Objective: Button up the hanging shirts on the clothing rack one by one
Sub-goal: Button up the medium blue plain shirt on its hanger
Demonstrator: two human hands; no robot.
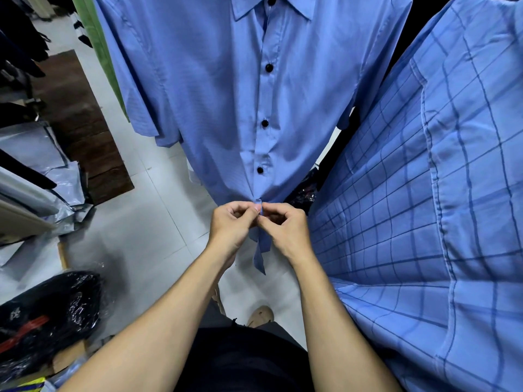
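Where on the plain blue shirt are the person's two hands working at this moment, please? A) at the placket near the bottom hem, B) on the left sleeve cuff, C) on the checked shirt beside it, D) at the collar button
A: the left hand and right hand both pinch the placket of the plain blue shirt low down, below its lowest fastened black button.

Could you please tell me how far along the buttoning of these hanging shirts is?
On the plain blue shirt, four black buttons down the front look fastened. The left hand and right hand are pinching the front strip near the hem, apparently working the lowest button, which is hidden. The checked shirt to the right may come next; its front isn't visible.
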